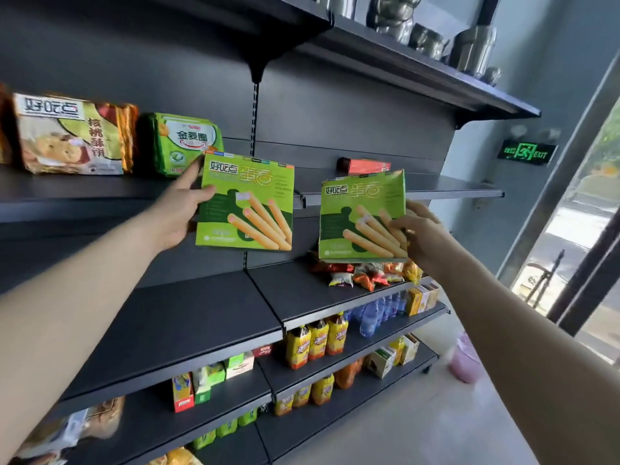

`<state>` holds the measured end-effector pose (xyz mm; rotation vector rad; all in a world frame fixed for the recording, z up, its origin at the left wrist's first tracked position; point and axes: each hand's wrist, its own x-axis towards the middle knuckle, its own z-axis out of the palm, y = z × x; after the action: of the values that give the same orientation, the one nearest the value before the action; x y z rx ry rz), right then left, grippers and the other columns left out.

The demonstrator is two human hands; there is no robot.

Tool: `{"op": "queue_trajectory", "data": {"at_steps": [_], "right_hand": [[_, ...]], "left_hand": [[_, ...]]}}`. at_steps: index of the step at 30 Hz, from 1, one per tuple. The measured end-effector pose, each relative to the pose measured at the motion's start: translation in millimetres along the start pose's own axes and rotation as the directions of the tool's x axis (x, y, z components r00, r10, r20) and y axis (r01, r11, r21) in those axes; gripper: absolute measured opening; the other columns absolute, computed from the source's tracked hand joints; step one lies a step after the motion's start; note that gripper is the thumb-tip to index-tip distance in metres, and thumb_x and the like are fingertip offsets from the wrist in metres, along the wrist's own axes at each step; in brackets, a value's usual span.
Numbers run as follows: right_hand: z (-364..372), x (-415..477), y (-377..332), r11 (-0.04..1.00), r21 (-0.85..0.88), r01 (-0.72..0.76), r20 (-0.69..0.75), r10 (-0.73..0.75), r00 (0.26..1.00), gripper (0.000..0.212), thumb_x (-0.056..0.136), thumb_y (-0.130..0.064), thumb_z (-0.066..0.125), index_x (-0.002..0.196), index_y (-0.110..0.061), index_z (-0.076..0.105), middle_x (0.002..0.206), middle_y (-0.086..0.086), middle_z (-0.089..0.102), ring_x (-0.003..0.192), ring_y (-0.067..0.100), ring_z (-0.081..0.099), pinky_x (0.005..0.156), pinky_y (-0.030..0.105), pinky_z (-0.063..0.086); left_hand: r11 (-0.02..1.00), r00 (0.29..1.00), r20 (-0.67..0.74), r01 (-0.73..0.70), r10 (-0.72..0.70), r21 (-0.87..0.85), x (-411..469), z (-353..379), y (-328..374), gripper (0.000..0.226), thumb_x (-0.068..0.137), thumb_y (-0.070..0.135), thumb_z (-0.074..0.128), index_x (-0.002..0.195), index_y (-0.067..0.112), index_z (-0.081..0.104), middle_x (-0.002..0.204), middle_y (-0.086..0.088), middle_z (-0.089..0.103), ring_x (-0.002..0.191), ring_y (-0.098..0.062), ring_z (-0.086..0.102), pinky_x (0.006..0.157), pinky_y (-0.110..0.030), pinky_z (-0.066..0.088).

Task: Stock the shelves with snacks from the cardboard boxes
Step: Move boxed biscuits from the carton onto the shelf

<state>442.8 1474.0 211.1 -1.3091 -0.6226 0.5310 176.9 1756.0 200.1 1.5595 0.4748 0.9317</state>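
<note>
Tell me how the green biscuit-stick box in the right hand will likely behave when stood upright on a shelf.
Probably light: the right hand holds the green biscuit-stick box by one edge. It looks flat and fairly stiff, yet its top edge looks bent, so the card may crush. Being wide and thin, it would likely tip if stood upright.

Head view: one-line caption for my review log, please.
Left hand holds a green snack box, right hand a second green box, up at the dark shelf with biscuit packs.
</note>
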Motion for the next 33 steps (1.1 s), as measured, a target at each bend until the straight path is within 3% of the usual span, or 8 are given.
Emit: {"op": "queue_trajectory", "data": {"at_steps": [3,6,9,12,15,19,24,33], "right_hand": [[7.6,57.8,-8.4,1.000,0.014,0.006,0.058,-0.007,0.998,0.056,0.084,0.009,0.059,0.136,-0.013,0.054,0.121,0.017,0.069,0.105,0.034,0.071,0.078,0.042,0.059],[15.1,111.5,-15.0,0.999,0.040,0.019,0.118,-0.024,0.993,0.054,0.085,0.007,0.057,0.137,-0.009,0.053,0.127,0.018,0.066,0.110,0.034,0.068,0.089,0.048,0.058],[26.4,156.9,-16.3,0.997,0.071,0.015,0.167,-0.027,0.986,0.044,0.088,0.007,0.049,0.130,-0.001,0.057,0.127,0.021,0.065,0.114,0.037,0.066,0.098,0.053,0.053],[42.0,198.9,-15.5,0.991,0.133,-0.030,0.202,0.003,0.979,0.024,0.089,0.005,0.048,0.111,0.003,0.057,0.129,0.025,0.063,0.109,0.037,0.068,0.098,0.054,0.053],[61.2,233.1,-18.7,0.965,0.243,-0.097,0.284,0.025,0.959,0.019,0.098,0.004,0.039,0.113,0.002,0.051,0.103,0.018,0.075,0.090,0.030,0.075,0.069,0.037,0.062],[87.2,294.1,-17.2,0.899,0.375,-0.226,0.466,0.028,0.884,0.021,0.102,-0.003,0.041,0.121,0.005,0.045,0.123,0.025,0.066,0.110,0.046,0.066,0.086,0.053,0.058],[140.4,371.4,-9.2,0.961,0.210,-0.182,0.566,0.033,0.824,0.043,0.098,0.002,0.046,0.137,0.017,0.038,0.122,0.027,0.066,0.109,0.048,0.065,0.076,0.052,0.059],[237.8,483.5,21.7,0.986,-0.106,0.127,0.632,-0.031,0.774,0.037,0.078,-0.004,0.072,0.109,0.009,0.058,0.109,0.026,0.066,0.088,0.033,0.067,0.078,0.045,0.052]], "left_hand": [[1.000,0.999,-0.030,-0.024,0.024,-0.003,37.6,-5.0,13.4,0.056,0.101,0.001,0.043,0.147,0.033,0.040,0.133,0.009,0.060,0.114,-0.008,0.059,0.090,-0.027,0.048],[0.999,0.992,-0.113,-0.049,0.049,0.003,75.0,-10.2,29.4,0.043,0.102,0.000,0.040,0.120,0.038,0.051,0.094,0.027,0.069,0.080,0.012,0.064,0.066,-0.017,0.048],[0.997,0.984,-0.162,-0.070,0.076,0.042,106.6,-13.5,32.9,0.044,0.103,0.000,0.038,0.102,0.042,0.051,0.077,0.034,0.069,0.074,0.014,0.063,0.068,-0.017,0.047],[0.995,0.973,-0.210,-0.082,0.091,0.050,134.4,-16.8,27.1,0.046,0.103,0.001,0.039,0.121,0.041,0.054,0.092,0.027,0.072,0.088,0.005,0.066,0.075,-0.025,0.049],[0.993,0.959,-0.258,-0.111,0.119,0.044,152.0,-15.6,22.8,0.054,0.103,0.003,0.039,0.144,0.038,0.045,0.116,0.017,0.068,0.100,-0.004,0.066,0.080,-0.031,0.053],[0.989,0.916,-0.373,-0.139,0.148,0.051,172.2,-13.4,20.8,0.057,0.103,0.002,0.039,0.146,0.039,0.041,0.125,0.010,0.064,0.104,-0.008,0.065,0.083,-0.033,0.054],[0.985,0.843,-0.509,-0.159,0.174,0.074,191.3,-16.1,17.2,0.057,0.103,0.003,0.039,0.147,0.039,0.039,0.121,0.011,0.066,0.105,-0.011,0.067,0.085,-0.036,0.055],[0.984,0.789,-0.588,-0.133,0.178,0.120,195.0,-15.0,7.6,0.055,0.103,0.004,0.041,0.148,0.037,0.041,0.126,0.009,0.066,0.110,-0.014,0.066,0.087,-0.036,0.054]]}}
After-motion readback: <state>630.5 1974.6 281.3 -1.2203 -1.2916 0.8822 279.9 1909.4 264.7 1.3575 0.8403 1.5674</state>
